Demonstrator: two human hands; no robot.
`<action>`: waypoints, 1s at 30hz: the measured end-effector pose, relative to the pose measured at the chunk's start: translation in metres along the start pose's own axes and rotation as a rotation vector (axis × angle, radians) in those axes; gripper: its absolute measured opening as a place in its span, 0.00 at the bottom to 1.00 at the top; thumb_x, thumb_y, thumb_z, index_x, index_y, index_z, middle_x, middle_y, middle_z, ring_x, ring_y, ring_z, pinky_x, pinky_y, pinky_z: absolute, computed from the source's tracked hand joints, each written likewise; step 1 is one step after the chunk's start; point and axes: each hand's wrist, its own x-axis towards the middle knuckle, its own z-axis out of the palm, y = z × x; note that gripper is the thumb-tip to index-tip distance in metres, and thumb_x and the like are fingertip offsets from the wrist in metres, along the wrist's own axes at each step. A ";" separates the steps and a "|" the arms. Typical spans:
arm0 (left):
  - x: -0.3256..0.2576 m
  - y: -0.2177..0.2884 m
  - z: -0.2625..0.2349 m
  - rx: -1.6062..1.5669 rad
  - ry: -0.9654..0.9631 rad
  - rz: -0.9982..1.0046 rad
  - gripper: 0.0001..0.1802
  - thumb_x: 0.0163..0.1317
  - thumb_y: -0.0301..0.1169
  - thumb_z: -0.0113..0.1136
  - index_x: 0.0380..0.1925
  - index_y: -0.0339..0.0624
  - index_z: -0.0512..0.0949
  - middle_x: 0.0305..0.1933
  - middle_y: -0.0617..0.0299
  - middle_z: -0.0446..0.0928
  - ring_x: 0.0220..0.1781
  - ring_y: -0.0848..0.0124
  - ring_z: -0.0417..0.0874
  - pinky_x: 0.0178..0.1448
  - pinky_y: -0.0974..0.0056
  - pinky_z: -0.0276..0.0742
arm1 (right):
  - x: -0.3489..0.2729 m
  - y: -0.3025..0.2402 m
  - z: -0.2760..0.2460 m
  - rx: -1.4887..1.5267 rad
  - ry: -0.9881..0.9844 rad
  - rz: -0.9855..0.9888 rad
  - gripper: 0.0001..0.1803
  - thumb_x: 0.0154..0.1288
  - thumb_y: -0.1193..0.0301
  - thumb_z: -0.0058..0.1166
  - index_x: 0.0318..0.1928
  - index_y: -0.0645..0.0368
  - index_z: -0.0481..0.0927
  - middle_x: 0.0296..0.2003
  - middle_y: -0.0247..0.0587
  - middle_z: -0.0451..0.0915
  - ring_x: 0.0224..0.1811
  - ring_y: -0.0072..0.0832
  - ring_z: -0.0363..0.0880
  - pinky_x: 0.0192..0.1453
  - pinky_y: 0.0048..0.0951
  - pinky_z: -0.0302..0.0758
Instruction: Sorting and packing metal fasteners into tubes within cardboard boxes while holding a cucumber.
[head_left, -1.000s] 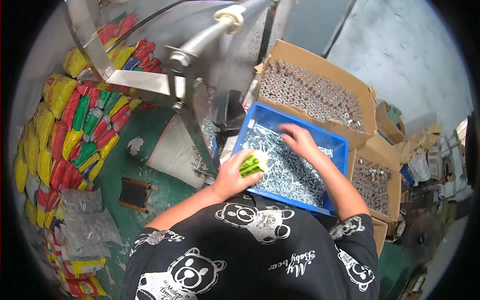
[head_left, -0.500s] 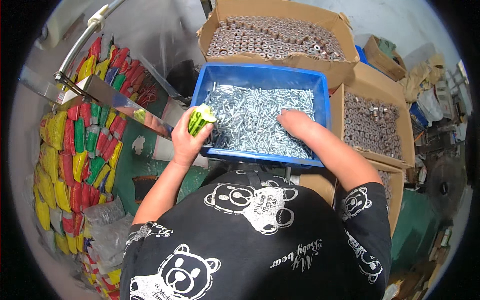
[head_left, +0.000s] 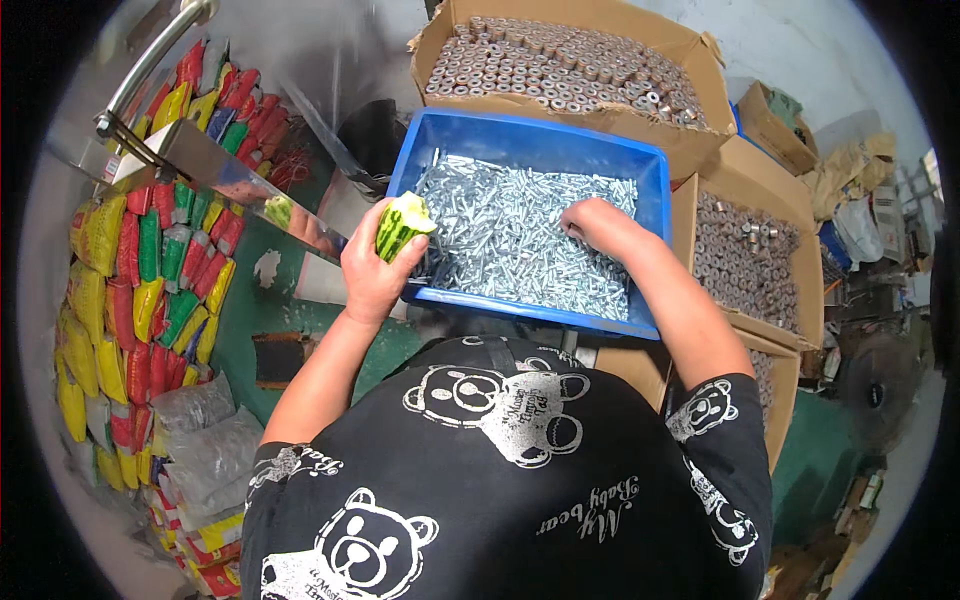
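Observation:
My left hand is closed around a piece of green striped melon with a pale, bitten-looking top end. It holds the melon over the left front corner of a blue plastic bin. A deep layer of small silvery metal pins, perhaps screws or bolts, covers the bin's bottom. On the right side of the bin my right hand rests at the surface of the pins, its fingers curled together. Whatever the fingertips pinch is hidden or too small to name.
Behind the bin is a cardboard box of short metal rings; another box of rings stands to the right. Colourful stacked packets fill the left side. A metal bar slants toward the bin's left. A fan stands far right.
The view has shifted slightly. My right hand has lifted a little from among the pins, and its curled fingers show more. My left hand keeps hold of the melon in much the same place.

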 end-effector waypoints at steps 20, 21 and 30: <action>0.007 -0.013 -0.016 -0.296 -0.159 -0.024 0.35 0.48 0.41 0.73 0.53 0.36 0.70 0.44 0.49 0.77 0.44 0.58 0.81 0.48 0.60 0.76 | 0.159 -0.029 0.033 -0.096 0.232 0.260 0.18 0.60 0.59 0.55 0.32 0.64 0.81 0.32 0.56 0.81 0.36 0.49 0.80 0.43 0.45 0.75; 0.006 -0.016 -0.016 -0.317 -0.153 -0.011 0.35 0.48 0.41 0.72 0.53 0.36 0.70 0.44 0.49 0.77 0.44 0.58 0.81 0.48 0.60 0.76 | 0.153 -0.027 0.026 -0.075 0.242 0.239 0.17 0.60 0.59 0.55 0.32 0.65 0.79 0.29 0.55 0.80 0.34 0.47 0.80 0.42 0.44 0.75; 0.006 -0.018 -0.022 -0.307 -0.189 0.057 0.35 0.49 0.43 0.72 0.53 0.36 0.70 0.43 0.50 0.77 0.44 0.57 0.81 0.48 0.60 0.77 | 0.149 -0.139 -0.043 0.730 0.100 0.193 0.17 0.61 0.61 0.56 0.23 0.61 0.77 0.15 0.31 0.71 0.16 0.18 0.67 0.21 0.27 0.65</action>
